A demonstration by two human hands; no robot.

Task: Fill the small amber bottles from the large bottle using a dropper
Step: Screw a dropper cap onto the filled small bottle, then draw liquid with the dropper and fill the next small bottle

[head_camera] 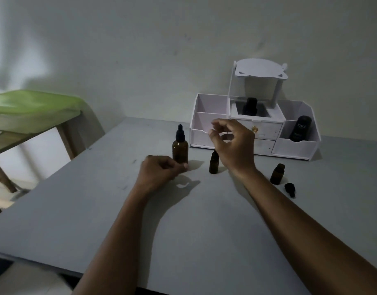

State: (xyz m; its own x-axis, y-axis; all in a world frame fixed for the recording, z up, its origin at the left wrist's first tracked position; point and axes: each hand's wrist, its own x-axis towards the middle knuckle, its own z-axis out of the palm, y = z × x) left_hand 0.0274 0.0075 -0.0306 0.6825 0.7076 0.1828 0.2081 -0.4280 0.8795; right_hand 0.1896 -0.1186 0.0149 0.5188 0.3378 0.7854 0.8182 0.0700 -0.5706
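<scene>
The large amber bottle stands upright on the grey table with its black dropper cap on. My left hand rests on the table just in front of its base, fingers curled in with nothing in them. A small amber bottle with a dark top stands right of it. My right hand hovers just above and behind that bottle, fingers loosely spread and holding nothing I can see. A second small amber bottle stands uncapped farther right. Its black dropper cap lies on the table beside it.
A white desk organizer with drawers stands against the back wall. It holds a dark bottle in the middle and a black "Kahf" tube on the right. A wooden stool with a green cushion stands left of the table.
</scene>
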